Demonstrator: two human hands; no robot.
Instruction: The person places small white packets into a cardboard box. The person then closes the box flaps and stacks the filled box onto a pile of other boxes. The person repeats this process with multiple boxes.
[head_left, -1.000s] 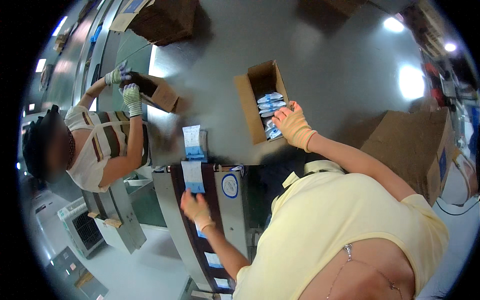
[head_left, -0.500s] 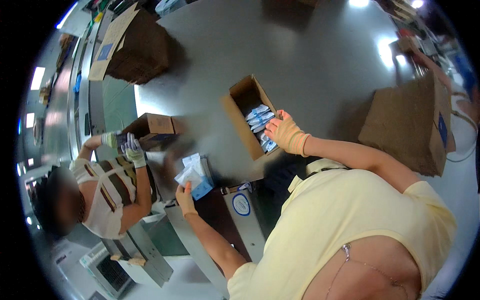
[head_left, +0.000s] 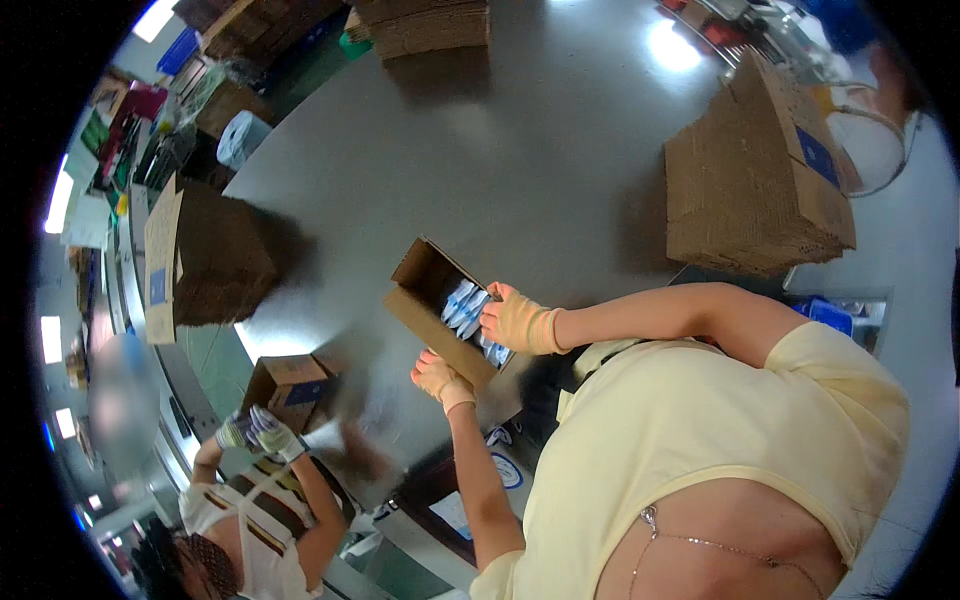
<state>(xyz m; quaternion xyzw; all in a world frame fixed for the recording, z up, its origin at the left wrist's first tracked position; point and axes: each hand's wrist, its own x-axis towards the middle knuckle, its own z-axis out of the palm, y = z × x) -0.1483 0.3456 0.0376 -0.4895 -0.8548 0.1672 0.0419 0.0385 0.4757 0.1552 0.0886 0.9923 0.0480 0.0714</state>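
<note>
A small open cardboard box (head_left: 437, 323) stands on the table in front of me, set at a slant. Several white-and-blue packets (head_left: 464, 305) lie in a row inside it, toward its near end. My right hand (head_left: 522, 322), in a fingerless glove, curls over the box's right rim with its fingertips at the packets. Against the outer left side, my left hand (head_left: 443, 380) grips the box near its lower edge; its fingertips are partly hidden. Below my left forearm, a white and light-blue item (head_left: 453, 512) shows in a dark brown container (head_left: 425, 488).
A tall stack of flattened cardboard (head_left: 720, 190) stands at right, another (head_left: 215, 255) at left and one (head_left: 430, 30) at the far edge. At lower left a gloved co-worker (head_left: 265, 500) handles another small box (head_left: 285, 390) on the grey metal table (head_left: 560, 170).
My left hand has left the white-and-blue packets at lower left and come to the cardboard box. The right hand stays at the box's rim. The view has turned, shifting the surroundings.
</note>
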